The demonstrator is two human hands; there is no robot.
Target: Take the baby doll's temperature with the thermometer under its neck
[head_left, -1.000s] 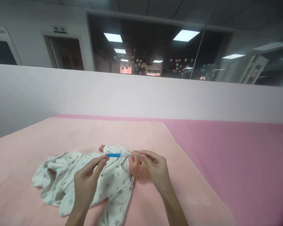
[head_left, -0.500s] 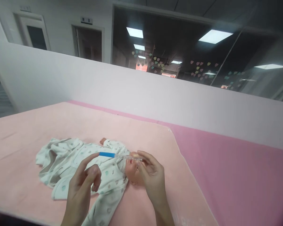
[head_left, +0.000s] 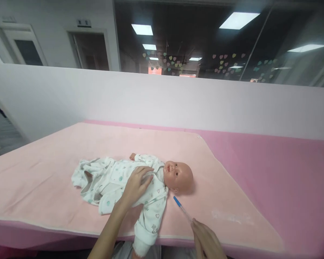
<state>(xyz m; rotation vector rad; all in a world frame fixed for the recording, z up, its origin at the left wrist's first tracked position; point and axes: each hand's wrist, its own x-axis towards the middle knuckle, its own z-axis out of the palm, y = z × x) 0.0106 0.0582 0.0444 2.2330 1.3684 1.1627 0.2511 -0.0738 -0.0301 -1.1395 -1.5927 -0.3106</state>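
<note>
A baby doll [head_left: 179,176] lies on its back, head to the right, in a white printed romper [head_left: 124,176]. My left hand [head_left: 137,181] rests on the doll's chest, fingers stretched out and holding nothing. Low on the right, my right hand [head_left: 205,235] pinches the clear end of a slim tube with a blue cap [head_left: 177,201], much like a thermometer case. The capped end points up and left, just below the doll's head. Whatever is inside the tube is too small to make out. One sleeved arm of the doll [head_left: 148,228] hangs over the near table edge.
A peach cloth [head_left: 56,154] lies under the doll on a pink tabletop [head_left: 280,172]. Behind it runs a low white wall [head_left: 164,100], with a dark window [head_left: 205,39] above. My knees [head_left: 164,251] are partly visible at the table's near edge.
My left hand has gone from the tube's blue end to the doll's chest. My right hand has carried the tube away from the doll's face, down toward the near edge. The view has shifted.
</note>
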